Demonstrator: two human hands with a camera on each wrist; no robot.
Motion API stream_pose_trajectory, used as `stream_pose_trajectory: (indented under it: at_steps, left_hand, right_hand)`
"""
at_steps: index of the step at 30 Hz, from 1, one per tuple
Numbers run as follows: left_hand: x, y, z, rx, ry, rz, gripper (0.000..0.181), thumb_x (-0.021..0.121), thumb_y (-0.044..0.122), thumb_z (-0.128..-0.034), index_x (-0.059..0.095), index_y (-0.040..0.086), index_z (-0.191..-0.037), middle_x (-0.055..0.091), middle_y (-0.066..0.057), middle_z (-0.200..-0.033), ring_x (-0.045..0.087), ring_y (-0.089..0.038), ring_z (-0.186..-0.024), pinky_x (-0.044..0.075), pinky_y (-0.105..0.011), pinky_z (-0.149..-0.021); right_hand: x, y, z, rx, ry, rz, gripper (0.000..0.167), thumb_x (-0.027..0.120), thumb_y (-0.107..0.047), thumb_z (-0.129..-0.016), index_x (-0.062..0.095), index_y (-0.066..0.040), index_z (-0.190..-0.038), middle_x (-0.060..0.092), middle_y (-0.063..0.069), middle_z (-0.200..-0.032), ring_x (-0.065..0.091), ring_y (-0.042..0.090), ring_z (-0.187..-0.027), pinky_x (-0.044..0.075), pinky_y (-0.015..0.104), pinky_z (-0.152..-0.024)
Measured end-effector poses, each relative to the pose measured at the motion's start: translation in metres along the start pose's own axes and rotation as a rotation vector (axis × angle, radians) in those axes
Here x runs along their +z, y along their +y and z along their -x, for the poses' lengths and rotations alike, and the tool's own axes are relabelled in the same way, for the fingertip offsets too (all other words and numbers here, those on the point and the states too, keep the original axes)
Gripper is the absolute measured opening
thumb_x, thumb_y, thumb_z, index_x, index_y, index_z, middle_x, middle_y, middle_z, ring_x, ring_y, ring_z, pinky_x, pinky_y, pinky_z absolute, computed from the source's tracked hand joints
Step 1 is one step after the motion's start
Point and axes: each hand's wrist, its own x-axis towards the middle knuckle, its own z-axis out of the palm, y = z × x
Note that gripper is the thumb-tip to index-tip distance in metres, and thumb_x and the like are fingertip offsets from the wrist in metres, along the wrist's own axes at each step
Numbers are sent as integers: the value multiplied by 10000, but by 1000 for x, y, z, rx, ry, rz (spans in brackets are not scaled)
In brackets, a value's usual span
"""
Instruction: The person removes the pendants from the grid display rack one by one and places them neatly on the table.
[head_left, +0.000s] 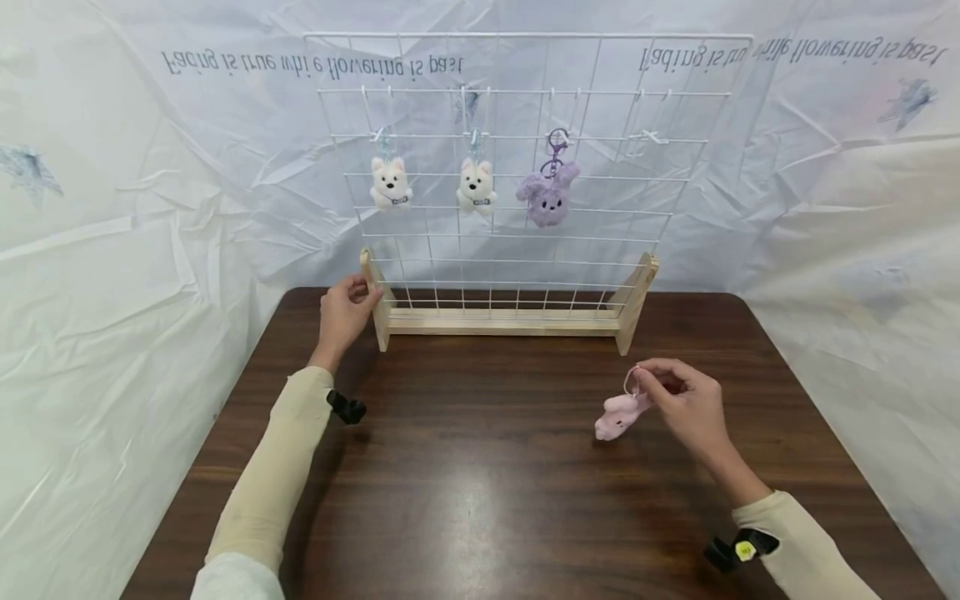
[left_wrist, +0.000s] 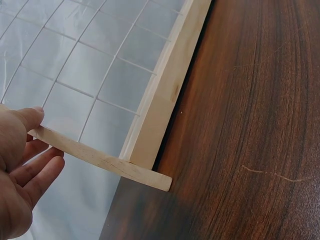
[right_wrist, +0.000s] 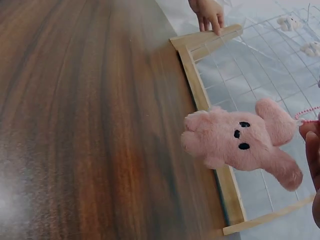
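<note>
In the head view my right hand (head_left: 686,404) pinches the pink chain of a pink plush keychain (head_left: 619,417), which dangles over the table's right half. The right wrist view shows the plush (right_wrist: 242,135) with long ears and a dark-eyed face, and part of my hand (right_wrist: 313,155) at the edge. My left hand (head_left: 347,315) grips the left wooden upright (head_left: 372,292) of a white wire rack (head_left: 517,258). In the left wrist view, the thumb of my left hand (left_wrist: 20,165) lies on one side of the wood (left_wrist: 100,159), fingers on the other.
On the rack hang two white plush keychains (head_left: 391,183) (head_left: 476,185) and a purple one (head_left: 549,198). White hooks (head_left: 648,136) at its right side hold nothing. The rack stands at the back of the dark wooden table (head_left: 465,467), before a pale printed cloth (head_left: 240,167).
</note>
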Motion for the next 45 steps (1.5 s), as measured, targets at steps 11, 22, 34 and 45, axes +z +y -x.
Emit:
stream_pose_trajectory:
  at_steps: [11,22,34,45]
  left_hand:
    - [-3,3,-1,-13,7,12,459,715,256,-980,617,-34,-1322,690,-243,-1253,706,-367,-1109,589,-498,-898]
    - [-1,2,-3,-8,-2,24,460,722,271,-976,622,-32,-1308,692,-242,-1250,707,-362,-1109,589,-482,-906]
    - [0,3,0,-16,4,13,432,723,221,-974,623,-35,-1306,699,-246,-1229,713,-369,-1092,588,-508,-897]
    - [1,4,1,-37,-5,-3,457,705,239,-987,601,-33,-1340,679,-245,-1274,697,-366,-1132,579,-503,-922]
  right_hand:
    - [8,7,5,78,-63,38,58,735,66,-899,743,32,-945,710,162,-741,649,211,-597,483,139,-508]
    - [19,22,1,32,-64,25,58,734,83,-891,738,56,-942,712,169,-743,643,248,-582,477,135,-502]
    - [29,31,-5,56,-101,20,73,733,51,-907,746,37,-977,727,157,-768,671,284,-612,512,144,-537]
    - [38,43,-8,105,-150,-4,60,726,-2,-934,744,27,-983,733,170,-764,707,211,-645,532,166,-543]
